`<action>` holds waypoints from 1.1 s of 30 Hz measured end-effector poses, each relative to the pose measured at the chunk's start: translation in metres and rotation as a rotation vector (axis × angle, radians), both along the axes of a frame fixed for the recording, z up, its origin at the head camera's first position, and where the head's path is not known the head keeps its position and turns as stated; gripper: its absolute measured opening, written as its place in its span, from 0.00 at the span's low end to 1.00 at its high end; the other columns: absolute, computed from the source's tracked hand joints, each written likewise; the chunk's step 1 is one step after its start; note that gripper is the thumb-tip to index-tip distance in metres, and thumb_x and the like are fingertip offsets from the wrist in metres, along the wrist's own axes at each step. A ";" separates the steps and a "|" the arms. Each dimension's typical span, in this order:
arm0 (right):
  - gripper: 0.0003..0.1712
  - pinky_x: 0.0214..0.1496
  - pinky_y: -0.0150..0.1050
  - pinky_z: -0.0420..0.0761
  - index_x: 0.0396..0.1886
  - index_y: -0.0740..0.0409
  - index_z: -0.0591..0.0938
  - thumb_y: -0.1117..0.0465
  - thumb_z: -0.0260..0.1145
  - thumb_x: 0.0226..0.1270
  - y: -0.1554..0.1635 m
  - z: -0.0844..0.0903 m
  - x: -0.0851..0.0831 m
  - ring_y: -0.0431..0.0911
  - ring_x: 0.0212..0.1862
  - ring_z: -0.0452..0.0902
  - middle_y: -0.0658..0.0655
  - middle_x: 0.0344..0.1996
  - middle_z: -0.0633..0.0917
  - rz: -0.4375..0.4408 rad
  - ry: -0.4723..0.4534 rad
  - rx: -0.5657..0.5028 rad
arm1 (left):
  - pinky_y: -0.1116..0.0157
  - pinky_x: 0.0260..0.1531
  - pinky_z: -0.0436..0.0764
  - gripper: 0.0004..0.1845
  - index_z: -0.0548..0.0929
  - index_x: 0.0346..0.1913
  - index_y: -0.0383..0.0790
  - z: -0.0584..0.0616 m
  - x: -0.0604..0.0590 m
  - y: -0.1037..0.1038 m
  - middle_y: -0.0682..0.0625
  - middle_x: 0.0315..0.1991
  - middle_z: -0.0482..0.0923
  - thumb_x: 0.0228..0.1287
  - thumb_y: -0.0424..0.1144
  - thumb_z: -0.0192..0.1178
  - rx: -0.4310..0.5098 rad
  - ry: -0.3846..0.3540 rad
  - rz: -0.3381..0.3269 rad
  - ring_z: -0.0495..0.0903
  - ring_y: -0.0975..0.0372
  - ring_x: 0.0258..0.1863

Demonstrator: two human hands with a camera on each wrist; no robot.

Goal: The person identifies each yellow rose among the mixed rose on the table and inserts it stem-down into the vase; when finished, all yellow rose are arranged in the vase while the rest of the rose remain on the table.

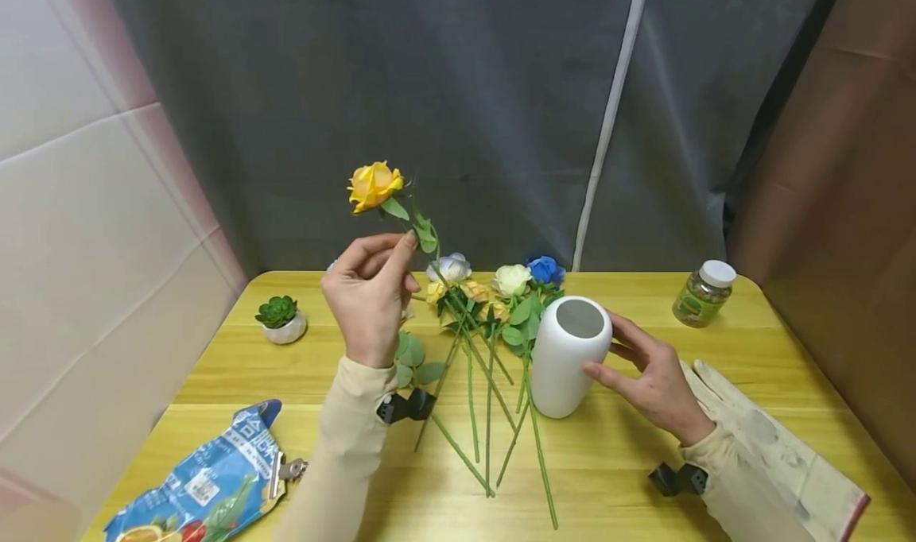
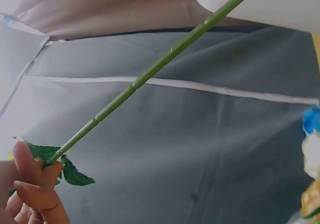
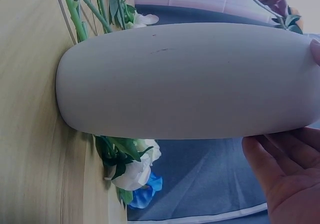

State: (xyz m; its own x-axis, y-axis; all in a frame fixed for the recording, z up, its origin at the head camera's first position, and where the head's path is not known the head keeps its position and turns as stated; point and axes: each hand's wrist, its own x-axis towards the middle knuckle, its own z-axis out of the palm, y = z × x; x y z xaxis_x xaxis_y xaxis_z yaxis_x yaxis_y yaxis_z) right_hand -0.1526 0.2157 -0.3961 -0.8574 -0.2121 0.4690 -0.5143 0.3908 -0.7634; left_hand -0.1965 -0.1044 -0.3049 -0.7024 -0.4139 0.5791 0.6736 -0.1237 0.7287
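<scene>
One yellow rose [image 1: 374, 184] is being held up above the yellow wooden table [image 1: 716, 351], its bloom tilting up and to the left while its long green stem [image 2: 150, 72] is slanting down and to the right toward the stems lying on the tabletop. The left hand [image 1: 370, 303] is pinching that stem just beneath the leaves, thumb and fingertips [image 2: 31, 170] closing on it. To the right, standing upright and well below the bloom, a white ceramic vase [image 1: 568, 354] is showing its open mouth, with the right hand [image 1: 654, 383] steadying its side, fingers nearly straight and laid against the wall rather than wrapping it. Between the two hands, a loose bunch of cut roses [image 1: 501, 296] is lying flat, blooms pointing away from the person.
</scene>
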 end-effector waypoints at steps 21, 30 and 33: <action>0.39 0.59 0.26 0.80 0.71 0.61 0.74 0.74 0.75 0.59 0.000 -0.002 -0.001 0.35 0.60 0.80 0.66 0.65 0.80 0.031 0.013 -0.029 | 0.72 0.04 0.63 0.06 0.87 0.35 0.24 0.014 -0.001 0.015 0.42 0.28 0.90 0.62 0.27 0.71 0.299 0.137 0.068 0.72 0.67 0.04; 0.39 0.59 0.27 0.80 0.72 0.60 0.74 0.72 0.75 0.60 0.000 -0.002 -0.002 0.43 0.61 0.81 0.65 0.66 0.80 0.024 0.005 -0.013 | 0.73 0.05 0.66 0.04 0.87 0.35 0.25 0.013 -0.003 0.024 0.41 0.30 0.90 0.62 0.26 0.71 0.346 0.170 0.085 0.70 0.68 0.04; 0.39 0.59 0.27 0.80 0.72 0.60 0.74 0.72 0.75 0.60 0.000 -0.001 -0.002 0.45 0.61 0.81 0.65 0.66 0.80 0.022 0.001 -0.007 | 0.73 0.05 0.67 0.05 0.87 0.36 0.24 0.013 -0.004 0.026 0.41 0.31 0.90 0.63 0.26 0.71 0.350 0.181 0.087 0.70 0.68 0.04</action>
State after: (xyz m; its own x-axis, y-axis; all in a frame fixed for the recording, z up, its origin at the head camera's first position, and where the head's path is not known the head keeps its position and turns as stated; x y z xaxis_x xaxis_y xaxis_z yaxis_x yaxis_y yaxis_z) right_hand -0.1547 0.2161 -0.3971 -0.8519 -0.2272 0.4718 -0.5236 0.3742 -0.7654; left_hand -0.2009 -0.0785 -0.2916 -0.5557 -0.6613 0.5039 0.8060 -0.2799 0.5215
